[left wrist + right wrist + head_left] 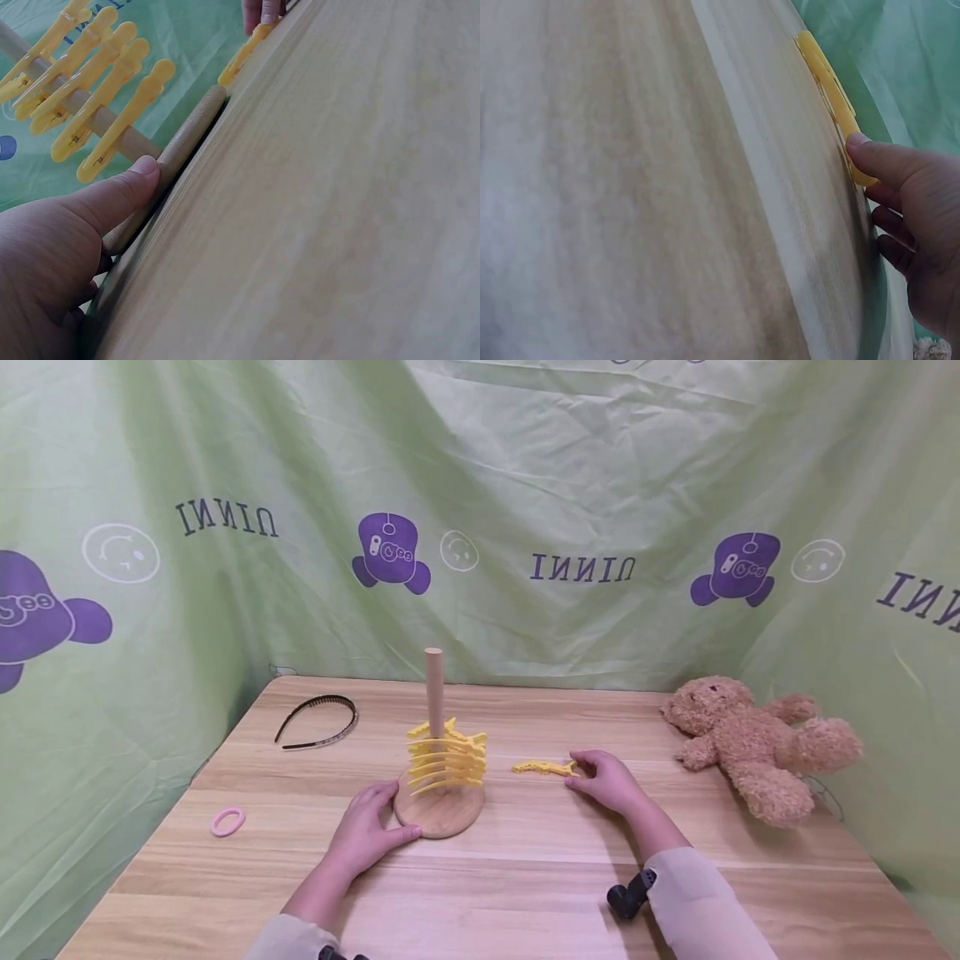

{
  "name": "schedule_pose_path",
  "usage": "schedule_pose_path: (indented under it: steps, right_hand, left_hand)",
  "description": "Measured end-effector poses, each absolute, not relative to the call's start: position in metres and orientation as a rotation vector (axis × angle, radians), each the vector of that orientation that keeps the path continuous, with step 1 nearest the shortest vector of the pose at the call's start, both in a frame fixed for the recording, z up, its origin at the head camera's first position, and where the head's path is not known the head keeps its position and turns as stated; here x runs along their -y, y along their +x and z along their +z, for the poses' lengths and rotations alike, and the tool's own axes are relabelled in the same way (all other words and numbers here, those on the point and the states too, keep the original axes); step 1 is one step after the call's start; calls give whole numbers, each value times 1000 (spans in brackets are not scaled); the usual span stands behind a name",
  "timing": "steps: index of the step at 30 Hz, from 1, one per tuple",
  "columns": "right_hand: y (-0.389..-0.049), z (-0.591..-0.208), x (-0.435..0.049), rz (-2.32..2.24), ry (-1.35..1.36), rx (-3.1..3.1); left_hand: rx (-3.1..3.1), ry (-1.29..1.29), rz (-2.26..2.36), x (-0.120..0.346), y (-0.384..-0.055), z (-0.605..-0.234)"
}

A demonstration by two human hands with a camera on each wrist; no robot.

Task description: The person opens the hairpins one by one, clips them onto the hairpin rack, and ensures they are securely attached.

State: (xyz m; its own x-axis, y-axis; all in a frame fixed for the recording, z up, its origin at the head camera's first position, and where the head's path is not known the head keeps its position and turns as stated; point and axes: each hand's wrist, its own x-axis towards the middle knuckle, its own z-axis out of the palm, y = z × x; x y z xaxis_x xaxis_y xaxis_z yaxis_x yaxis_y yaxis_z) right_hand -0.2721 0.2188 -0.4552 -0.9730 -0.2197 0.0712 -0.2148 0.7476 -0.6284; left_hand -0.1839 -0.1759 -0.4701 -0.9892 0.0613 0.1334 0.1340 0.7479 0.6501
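My left hand [366, 827] holds the edge of the round wooden base [438, 820], its thumb at the front rim and its fingers at the left side. From that base rises an upright wooden post [434, 689]. Several yellow hair clips [447, 764] are stacked along the post, apart from one another in the left wrist view. To the right of the stand, my right hand [609, 781] pinches one end of another yellow hair clip [829, 86] between thumb and fingers. This clip lies low at the tabletop, pointing left toward the stand.
A black headband [318, 722] lies at the back left of the wooden table [480, 893], and a pink ring [227, 822] lies nearer on the left. On the right a brown teddy bear [757, 743] lies on its back. Green printed cloth [495, 468] hangs around the table.
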Motion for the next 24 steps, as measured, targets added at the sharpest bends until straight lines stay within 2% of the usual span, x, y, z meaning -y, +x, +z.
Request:
schedule_pose_path:
  steps: [15,24]
  right_hand:
    - [-269,-452,-218,-1057,-333,-2934]
    - [-263,-424,-213,-1186,-369,-2937]
  left_hand:
    - [2839,-161,-1068,176,-185,-473]
    - [2847,-162,-1053,176,-184,-471]
